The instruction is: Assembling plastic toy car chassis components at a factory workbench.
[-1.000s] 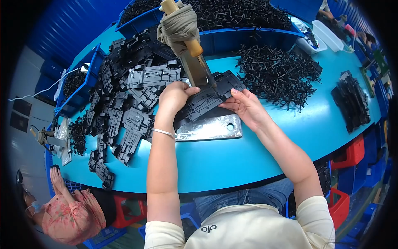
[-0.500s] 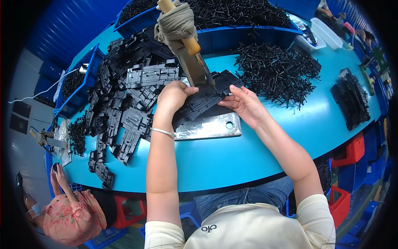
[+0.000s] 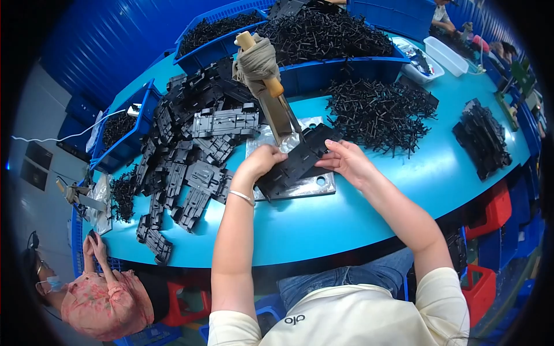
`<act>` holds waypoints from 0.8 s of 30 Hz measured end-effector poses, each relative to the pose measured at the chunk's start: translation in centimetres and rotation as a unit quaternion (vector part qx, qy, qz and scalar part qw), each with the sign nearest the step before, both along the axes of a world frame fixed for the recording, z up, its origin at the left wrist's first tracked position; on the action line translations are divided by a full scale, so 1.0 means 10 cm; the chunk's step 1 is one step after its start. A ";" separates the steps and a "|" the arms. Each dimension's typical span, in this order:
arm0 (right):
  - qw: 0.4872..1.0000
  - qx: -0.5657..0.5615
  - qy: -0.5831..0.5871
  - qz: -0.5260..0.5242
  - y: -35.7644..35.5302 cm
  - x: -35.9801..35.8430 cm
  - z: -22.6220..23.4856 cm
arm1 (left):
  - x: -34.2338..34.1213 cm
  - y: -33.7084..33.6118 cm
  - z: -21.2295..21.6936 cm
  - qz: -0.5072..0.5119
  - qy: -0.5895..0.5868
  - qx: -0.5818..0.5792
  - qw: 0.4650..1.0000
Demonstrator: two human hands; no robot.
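Observation:
Between both hands I hold a flat black molded plastic part (image 3: 299, 161), tilted so its right end points away from me. My left hand (image 3: 261, 162) is closed on its left part, thumb on top. At the right end my right hand (image 3: 350, 164) pinches it between thumb and fingers. Just beyond the part stands a slanted metal blade (image 3: 274, 118), its wooden handle wrapped in grey cloth (image 3: 257, 64). Beneath the part lies a silver metal plate (image 3: 314, 187), mostly covered. Whether the blade touches the part, I cannot tell.
Left lies a heap of similar black parts (image 3: 225, 122). Far right of the blade spreads a pile of thin black scraps (image 3: 381, 115), with a blue bin (image 3: 346, 72) of scraps behind. More black parts (image 3: 482, 140) are stacked right. Another person (image 3: 107, 303) sits at left.
Both hands have drawn the black part toward me and turned it more steeply, away from the blade. More of the silver plate shows around the blade. The view has shifted slightly.

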State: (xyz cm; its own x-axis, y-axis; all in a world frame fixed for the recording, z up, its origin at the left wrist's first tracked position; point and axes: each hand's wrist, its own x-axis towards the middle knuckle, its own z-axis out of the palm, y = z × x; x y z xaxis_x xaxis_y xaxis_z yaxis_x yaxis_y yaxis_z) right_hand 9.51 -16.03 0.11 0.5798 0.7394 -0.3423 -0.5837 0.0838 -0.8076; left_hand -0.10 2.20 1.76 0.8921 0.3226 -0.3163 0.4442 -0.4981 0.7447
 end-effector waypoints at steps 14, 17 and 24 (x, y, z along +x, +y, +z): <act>0.974 0.108 -0.200 0.016 -0.88 -0.49 0.49 | -0.76 -1.40 0.20 -0.038 -0.201 -0.061 0.977; 0.957 0.100 -0.269 -0.033 -1.03 -0.38 0.62 | -0.88 -1.44 0.28 0.000 -0.175 -0.587 0.791; 0.823 -0.001 -0.566 -0.047 -1.07 -0.43 0.69 | -0.89 -1.60 0.28 -0.013 -0.146 -0.660 0.736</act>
State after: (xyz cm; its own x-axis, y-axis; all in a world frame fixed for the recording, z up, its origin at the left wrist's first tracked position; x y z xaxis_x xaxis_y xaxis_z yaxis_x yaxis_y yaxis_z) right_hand 5.23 -26.71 7.02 0.5825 0.6733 0.4555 0.5522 0.0835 -0.8295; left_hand -9.01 -13.80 4.56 0.9849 -0.1128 -0.1316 0.1716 0.7409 0.6494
